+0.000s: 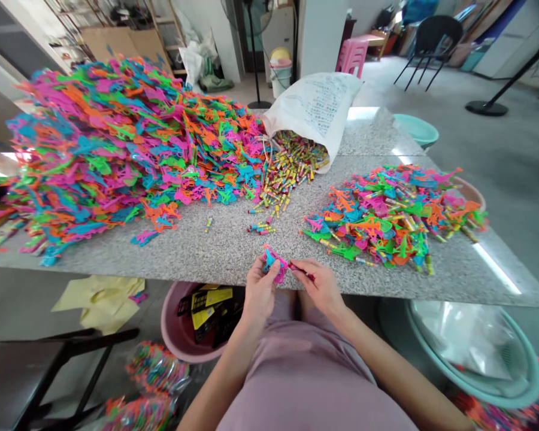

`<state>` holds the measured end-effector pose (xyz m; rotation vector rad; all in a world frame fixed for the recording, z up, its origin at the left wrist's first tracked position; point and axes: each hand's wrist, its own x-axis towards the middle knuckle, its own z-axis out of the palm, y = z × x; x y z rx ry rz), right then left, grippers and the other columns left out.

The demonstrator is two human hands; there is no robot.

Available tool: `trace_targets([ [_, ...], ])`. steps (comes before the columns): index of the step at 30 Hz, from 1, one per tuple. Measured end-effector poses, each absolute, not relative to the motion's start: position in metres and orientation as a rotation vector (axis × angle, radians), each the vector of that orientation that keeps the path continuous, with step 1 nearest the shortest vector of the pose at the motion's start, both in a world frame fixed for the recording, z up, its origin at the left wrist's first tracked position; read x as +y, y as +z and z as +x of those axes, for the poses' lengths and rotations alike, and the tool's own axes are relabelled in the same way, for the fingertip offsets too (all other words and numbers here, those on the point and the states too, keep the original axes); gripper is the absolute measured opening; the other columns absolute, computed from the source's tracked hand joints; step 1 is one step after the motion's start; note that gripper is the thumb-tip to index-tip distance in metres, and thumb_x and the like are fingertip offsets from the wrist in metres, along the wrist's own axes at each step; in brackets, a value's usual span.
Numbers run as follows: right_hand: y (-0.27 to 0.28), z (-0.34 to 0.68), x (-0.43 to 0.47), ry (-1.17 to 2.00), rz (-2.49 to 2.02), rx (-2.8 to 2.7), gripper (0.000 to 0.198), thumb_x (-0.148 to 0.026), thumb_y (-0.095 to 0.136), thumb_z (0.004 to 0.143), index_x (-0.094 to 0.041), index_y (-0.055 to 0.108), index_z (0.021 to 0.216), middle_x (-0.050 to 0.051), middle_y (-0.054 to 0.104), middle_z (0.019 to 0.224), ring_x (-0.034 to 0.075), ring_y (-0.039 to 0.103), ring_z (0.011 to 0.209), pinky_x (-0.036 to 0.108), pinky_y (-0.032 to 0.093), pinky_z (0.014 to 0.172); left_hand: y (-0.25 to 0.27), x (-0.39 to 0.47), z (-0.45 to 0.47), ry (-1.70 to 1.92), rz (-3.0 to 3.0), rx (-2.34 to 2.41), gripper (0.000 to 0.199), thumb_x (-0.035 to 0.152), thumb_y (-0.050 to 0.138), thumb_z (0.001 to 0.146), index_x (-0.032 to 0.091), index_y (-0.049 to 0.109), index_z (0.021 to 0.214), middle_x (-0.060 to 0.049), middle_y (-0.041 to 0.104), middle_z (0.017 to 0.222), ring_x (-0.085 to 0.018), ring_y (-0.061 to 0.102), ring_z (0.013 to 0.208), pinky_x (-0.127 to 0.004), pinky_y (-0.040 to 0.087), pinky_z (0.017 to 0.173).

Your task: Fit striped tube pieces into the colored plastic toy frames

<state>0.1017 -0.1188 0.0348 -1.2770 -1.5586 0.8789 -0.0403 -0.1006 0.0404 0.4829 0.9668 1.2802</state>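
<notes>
My left hand (259, 287) is closed around a few small plastic toy pieces (275, 266) in pink, blue and orange, near the table's front edge. Close against them, my right hand (320, 286) pinches a small dark red tube (302, 272), its end touching the pink piece. Beyond my hands lie a few loose yellow-and-red tubes (261, 228) on the speckled stone table (224, 254). More such tubes (291, 164) spill from a white woven sack (317, 105). To the right is a pile of plastic pieces with tubes among them (386, 218).
A large heap of bright plastic pieces (130, 137) covers the table's left side. Below the front edge stand a pink basin (173, 335) with black and yellow cards and a teal basin (527, 371) with clear bags. A dark chair (27, 365) is at lower left.
</notes>
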Motion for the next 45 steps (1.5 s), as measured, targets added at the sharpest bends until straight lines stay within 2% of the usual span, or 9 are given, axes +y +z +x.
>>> trace_targets([
  [5,0.036,0.095,-0.122,0.616,-1.272,-1.497,0.022,-0.027,0.057,0.089,-0.025,0.07,0.106,0.005,0.067,0.091,0.017,0.063,0.08,0.03,0.051,0.072,0.048,-0.102,-0.031,1.379,0.41,0.964,0.029,0.019,0.08,0.064,0.017,0.062,0.087,0.003,0.066,0.081,-0.007,0.061,0.072,-0.02,0.047,0.074],
  [9,0.038,0.094,-0.122,0.524,-1.299,-1.467,0.02,-0.026,0.059,0.088,-0.023,0.068,0.105,0.004,0.066,0.089,0.016,0.062,0.078,0.028,0.052,0.07,0.053,-0.102,-0.026,1.384,0.404,0.951,0.029,0.017,0.08,0.064,0.017,0.064,0.088,0.002,0.067,0.083,-0.007,0.061,0.073,-0.02,0.047,0.073],
  [15,0.039,0.093,-0.124,0.506,-1.311,-1.525,0.015,-0.021,0.059,0.087,-0.022,0.069,0.099,0.004,0.065,0.087,0.016,0.061,0.08,0.028,0.051,0.07,0.046,-0.106,-0.024,1.351,0.333,0.944,0.029,0.019,0.08,0.064,0.017,0.064,0.089,0.001,0.069,0.083,-0.009,0.063,0.072,-0.021,0.048,0.073],
  [29,0.04,0.095,-0.124,0.508,-1.349,-1.459,0.014,-0.022,0.061,0.086,-0.022,0.069,0.097,0.003,0.064,0.086,0.016,0.061,0.077,0.027,0.05,0.068,0.053,-0.108,-0.022,1.382,0.37,0.934,0.031,0.019,0.08,0.064,0.018,0.064,0.09,0.002,0.069,0.084,-0.007,0.062,0.073,-0.02,0.048,0.072],
  [34,0.042,0.096,-0.125,0.503,-1.33,-1.549,0.014,-0.02,0.059,0.087,-0.023,0.07,0.095,0.003,0.066,0.085,0.016,0.062,0.076,0.027,0.051,0.067,0.054,-0.105,-0.022,1.419,0.371,0.955,0.031,0.019,0.082,0.06,0.017,0.063,0.085,0.003,0.067,0.079,-0.007,0.06,0.07,-0.019,0.047,0.071],
  [40,0.036,0.093,-0.123,0.408,-1.306,-1.713,0.02,-0.022,0.053,0.091,-0.023,0.07,0.101,0.004,0.067,0.086,0.016,0.063,0.076,0.028,0.052,0.069,0.042,-0.104,-0.014,1.38,0.353,0.922,0.033,0.023,0.082,0.061,0.019,0.061,0.086,0.004,0.065,0.077,-0.007,0.059,0.067,-0.021,0.046,0.071],
  [43,0.046,0.126,-0.114,0.267,-1.332,-1.752,0.02,-0.028,0.054,0.091,-0.024,0.07,0.102,0.005,0.069,0.088,0.018,0.064,0.078,0.031,0.053,0.073,0.032,-0.078,-0.031,1.267,0.636,0.973,0.038,0.032,0.078,0.068,0.02,0.061,0.099,-0.002,0.066,0.09,-0.012,0.061,0.079,-0.026,0.047,0.077],
  [45,0.061,0.172,-0.101,0.026,-1.461,-1.645,0.022,-0.036,0.059,0.088,-0.023,0.07,0.102,0.007,0.069,0.089,0.024,0.065,0.084,0.04,0.05,0.079,0.028,-0.043,-0.067,1.282,0.903,1.197,0.045,0.035,0.074,0.071,0.02,0.058,0.11,-0.008,0.063,0.109,-0.018,0.06,0.098,-0.032,0.046,0.088],
])
